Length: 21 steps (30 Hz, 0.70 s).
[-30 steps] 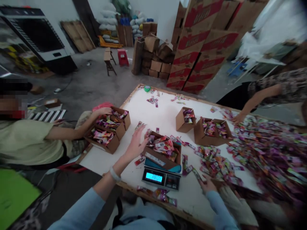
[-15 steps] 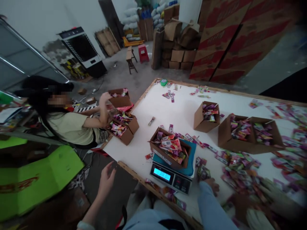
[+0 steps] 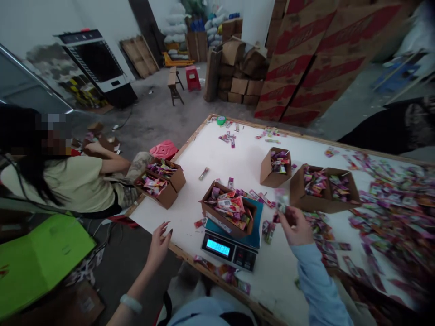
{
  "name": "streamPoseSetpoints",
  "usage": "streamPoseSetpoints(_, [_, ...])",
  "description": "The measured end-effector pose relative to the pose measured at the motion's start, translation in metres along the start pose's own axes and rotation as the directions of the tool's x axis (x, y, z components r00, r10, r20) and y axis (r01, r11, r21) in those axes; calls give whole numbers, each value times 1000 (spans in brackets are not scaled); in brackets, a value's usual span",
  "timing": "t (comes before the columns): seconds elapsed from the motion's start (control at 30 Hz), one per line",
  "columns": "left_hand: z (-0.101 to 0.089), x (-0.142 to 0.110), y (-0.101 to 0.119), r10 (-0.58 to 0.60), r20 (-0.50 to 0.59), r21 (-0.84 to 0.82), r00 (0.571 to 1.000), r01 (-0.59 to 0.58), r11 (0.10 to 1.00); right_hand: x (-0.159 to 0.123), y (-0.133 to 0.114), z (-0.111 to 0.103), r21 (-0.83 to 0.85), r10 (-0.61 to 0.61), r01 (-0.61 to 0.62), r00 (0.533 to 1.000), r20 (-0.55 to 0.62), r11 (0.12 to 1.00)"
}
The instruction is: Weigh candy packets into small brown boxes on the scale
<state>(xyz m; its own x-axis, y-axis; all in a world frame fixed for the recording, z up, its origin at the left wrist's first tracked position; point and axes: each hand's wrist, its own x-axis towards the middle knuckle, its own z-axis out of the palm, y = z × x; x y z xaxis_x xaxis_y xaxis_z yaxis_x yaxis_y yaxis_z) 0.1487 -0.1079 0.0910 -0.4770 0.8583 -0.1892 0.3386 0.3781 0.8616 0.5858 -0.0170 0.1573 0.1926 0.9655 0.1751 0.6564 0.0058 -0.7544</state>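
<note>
My right hand [image 3: 296, 226] is raised to the right of the scale, its thumb and fingers pinched on a small snack packet [image 3: 281, 201]. The held packet is partly clear and blurred. My left hand [image 3: 159, 242] hovers by the table's front edge with fingers apart and nothing in it. Between my hands a digital scale [image 3: 229, 251] with a lit blue display carries a blue-green tray [image 3: 260, 213]. On that tray sits an open cardboard box [image 3: 220, 221] filled with colourful packets. More packets [image 3: 268, 231] lie just right of the scale.
On the white table [image 3: 190, 199], small packet-filled boxes stand left [image 3: 166, 197] and right [image 3: 272, 174], with a double box [image 3: 299, 194] farther right. A large packet heap [image 3: 401, 203] covers the right end. A co-worker [image 3: 78, 181] sits at left. Tall cartons [image 3: 306, 59] stand behind.
My right hand has risen from the packets beside the scale, now with a packet in it. The co-worker's box has left the table's left corner. The view has shifted right.
</note>
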Motion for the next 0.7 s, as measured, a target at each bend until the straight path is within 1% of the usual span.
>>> streamPoseSetpoints(0.03, [2,1,0,-7,7,-14,1000,7,1000,6,-30,-3,-11,-100,101,992,81,995])
streamPoseSetpoints(0.07, [3,2,0,-10,11,-24,1000,10,1000,12,-56,-3,-22,-177,184,969,169,983])
streamPoseSetpoints(0.1, [3,3,0,-5,13,-29,1000,5,1000,17,-76,-2,-28,-215,229,942,259,973])
streamPoseSetpoints(0.13, [2,3,0,7,12,-31,1000,-7,1000,23,-88,1,-20,-229,250,916,329,968])
streamPoseSetpoints(0.17, [0,3,0,23,8,-26,1000,-23,999,29,-91,4,-8,-212,231,906,365,973])
streamPoseSetpoints(0.2, [-4,2,-1,39,-1,-13,999,-39,999,35,-84,7,-2,-164,178,916,366,984])
streamPoseSetpoints(0.23, [-8,1,-4,49,-13,8,999,-49,999,42,-69,11,-19,-89,102,937,339,995])
streamPoseSetpoints(0.27, [-13,-1,-6,50,-27,32,998,-49,998,49,-47,15,-66,7,13,956,293,998])
streamPoseSetpoints(0.3, [-20,-4,-10,37,-47,55,998,-34,998,54,-20,19,-160,111,-73,962,248,984])
streamPoseSetpoints(0.33, [-26,-9,-14,13,-68,77,998,-8,997,57,8,24,-312,200,-119,949,243,943])
streamPoseSetpoints(0.37, [-33,-14,-19,-14,-89,93,996,22,995,57,36,30,-477,268,-103,918,293,873])
streamPoseSetpoints(0.4, [-39,-20,-24,-39,-110,104,993,51,993,54,62,37,-596,313,-22,867,389,802])
streamPoseSetpoints(0.43, [-45,-27,-29,-60,-130,113,990,75,991,47,85,45,-671,348,93,798,492,735])
streamPoseSetpoints(0.47, [-51,-35,-34,-79,-150,123,986,98,988,38,105,53,-694,368,216,720,588,687])
streamPoseSetpoints(0.5, [-56,-43,-38,-99,-171,133,980,123,984,26,121,60,-685,374,317,651,660,656])
streamPoseSetpoints(0.53, [-61,-51,-42,-121,-193,140,974,149,979,15,134,67,-670,377,384,603,703,636])
streamPoseSetpoints(0.57, [-65,-59,-45,-144,-216,145,966,178,973,4,145,73,-657,373,423,578,726,624])
streamPoseSetpoints(0.6, [-69,-67,-48,-166,-235,149,958,204,968,-5,152,78,-644,358,445,570,740,622])
streamPoseSetpoints(0.63, [-72,-73,-51,-182,-251,151,951,224,963,-12,158,82,-637,344,453,572,744,624])
streamPoseSetpoints(0.7, [-78,-83,-54,-196,-273,153,942,244,958,-20,163,89,-616,327,458,563,759,642])
